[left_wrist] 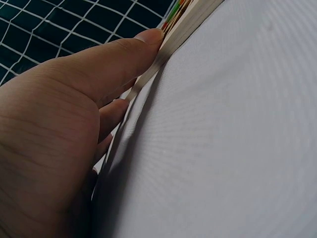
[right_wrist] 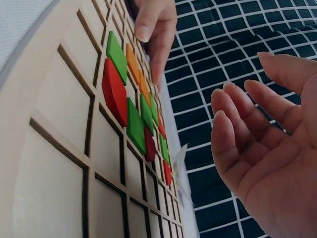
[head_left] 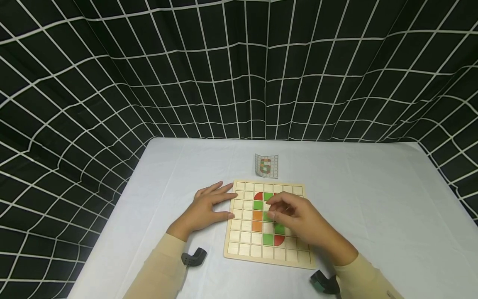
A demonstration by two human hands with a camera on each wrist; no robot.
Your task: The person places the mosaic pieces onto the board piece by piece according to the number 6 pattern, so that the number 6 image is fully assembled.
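Note:
A wooden grid board lies on the table, some of its cells filled with coloured tiles. Square green tiles, orange tiles and rounded red tiles form a ring-like pattern. My left hand rests at the board's left edge, fingers extended, thumb and a fingertip touching the rim. Over the pattern hovers my right hand, hiding some cells. In the right wrist view its loosely bent fingers stand apart with nothing between them.
Behind the board lies a small printed card with a coloured grid picture. A white cloth covers the table. Black curtains with white grid lines surround it. Dark devices sit by both wrists.

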